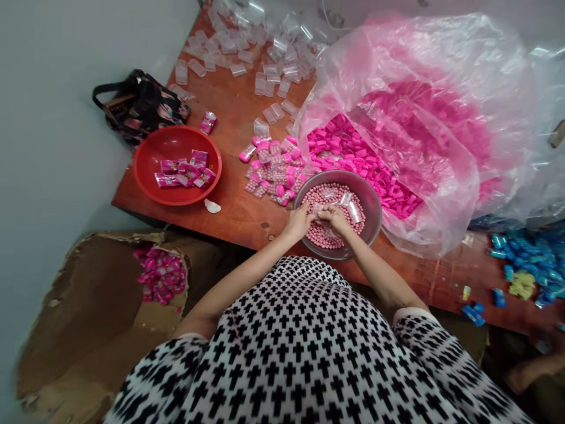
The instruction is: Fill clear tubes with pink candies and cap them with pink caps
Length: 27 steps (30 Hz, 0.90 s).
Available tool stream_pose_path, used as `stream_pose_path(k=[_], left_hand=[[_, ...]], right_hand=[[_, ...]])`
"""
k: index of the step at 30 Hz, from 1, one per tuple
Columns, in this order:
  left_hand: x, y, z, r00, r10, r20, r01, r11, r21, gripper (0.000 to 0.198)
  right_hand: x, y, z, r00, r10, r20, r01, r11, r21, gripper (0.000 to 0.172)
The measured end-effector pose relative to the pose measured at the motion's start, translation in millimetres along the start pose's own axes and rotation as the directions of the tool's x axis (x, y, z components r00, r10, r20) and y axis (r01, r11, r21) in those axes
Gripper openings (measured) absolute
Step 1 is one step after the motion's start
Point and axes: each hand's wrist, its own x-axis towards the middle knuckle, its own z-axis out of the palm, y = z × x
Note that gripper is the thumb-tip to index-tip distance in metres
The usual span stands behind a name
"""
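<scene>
Both my hands meet over a metal bowl [373, 203] full of small pink candy balls [324, 234], with a few clear plastic containers [353, 211] lying on top. My left hand [298, 222] rests at the bowl's near-left rim, fingers curled. My right hand [335, 219] is over the candy, fingers pinched together. Between the two hands sits a small clear container [316, 209]; both hands seem closed on it, though it is tiny. Just left of the bowl lies a pile of filled containers with pink caps [274, 171].
A red bowl [148, 150] holds pink packets. Empty clear containers [260, 56] are scattered at the back of the wooden table [238, 112]. A big clear bag of pink caps [397, 135] stands right. Blue pieces [525, 259] lie far right. A cardboard box [88, 306] sits below left beside a dark handbag [141, 106].
</scene>
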Motion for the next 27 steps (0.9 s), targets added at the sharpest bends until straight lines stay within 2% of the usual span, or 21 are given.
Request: stream_pose_path(k=[2,3,4,5,7,8,10,12,14,16,18,20,22,25,27], left_hand=[[3.8,4.6,5.3,0.999,-0.029,0.014,0.03,0.999,-0.038,0.033],[4.7,5.4,6.6,0.999,-0.035,0.017,0.036,0.997,-0.066,0.032],[5.0,5.5,6.8,0.999,-0.029,0.022,0.031,0.996,-0.085,0.03],[4.8,5.5,6.3,0.999,-0.007,0.034,0.011,0.996,-0.092,0.028],[4.0,5.6,3.6,0.993,0.076,0.09,-0.07,0.995,-0.072,0.023],[3.7,6.0,1.9,0.985,0.12,0.122,-0.114,0.992,-0.06,0.019],[3.6,6.6,-1.8,0.977,0.161,0.138,-0.156,0.987,-0.048,0.017],[3.5,5.4,-6.4,0.989,0.128,0.079,-0.126,0.991,-0.039,0.021],[2.0,0.7,-12.4,0.997,0.079,0.001,-0.079,0.996,-0.035,0.027],[-1.8,-7.0,-19.1,0.998,0.048,-0.04,-0.049,0.998,-0.041,0.027],[-8.0,-15.6,-24.8,0.998,0.029,-0.057,-0.033,0.997,-0.067,0.025],[-15.2,-22.9,-27.9,0.997,0.015,-0.081,-0.023,0.994,-0.109,0.023],[-21.6,-27.4,-28.5,0.993,-0.001,-0.117,-0.018,0.986,-0.164,0.023],[-26.6,-29.5,-27.6,0.984,-0.024,-0.178,-0.018,0.973,-0.228,0.023],[-26.1,-29.2,-27.1,0.976,-0.014,-0.215,-0.036,0.973,-0.228,0.024]], right_hand=[[-7.1,-5.6,-1.9,0.999,-0.048,0.008,0.048,0.996,-0.075,0.035],[-11.1,-9.6,-4.0,0.994,-0.105,0.014,0.106,0.974,-0.201,0.034],[-15.3,-14.4,-6.7,0.983,-0.182,0.033,0.181,0.912,-0.367,0.034],[-19.2,-19.9,-9.8,0.961,-0.263,0.083,0.265,0.798,-0.541,0.034],[-25.5,-32.4,-15.6,0.897,-0.344,0.278,0.42,0.464,-0.78,0.031],[-27.1,-39.0,-17.8,0.865,-0.322,0.385,0.48,0.305,-0.823,0.029],[-26.0,-51.5,-20.3,0.83,-0.212,0.516,0.539,0.071,-0.839,0.027],[-18.3,-61.5,-21.2,0.853,-0.151,0.499,0.49,-0.094,-0.867,0.027],[-5.3,-66.8,-21.3,0.903,-0.157,0.399,0.366,-0.203,-0.908,0.028],[10.1,-65.7,-20.0,0.938,-0.156,0.31,0.275,-0.211,-0.938,0.03],[24.1,-58.1,-15.5,0.952,-0.106,0.288,0.276,-0.117,-0.954,0.031],[34.0,-46.2,-7.9,0.947,-0.053,0.318,0.318,-0.002,-0.948,0.029],[38.7,-33.7,0.5,0.935,-0.031,0.353,0.354,0.074,-0.932,0.025],[37.7,-21.1,6.4,0.92,-0.028,0.39,0.389,0.161,-0.907,0.017],[33.3,-18.4,3.8,0.914,-0.049,0.404,0.4,0.281,-0.872,0.013]])
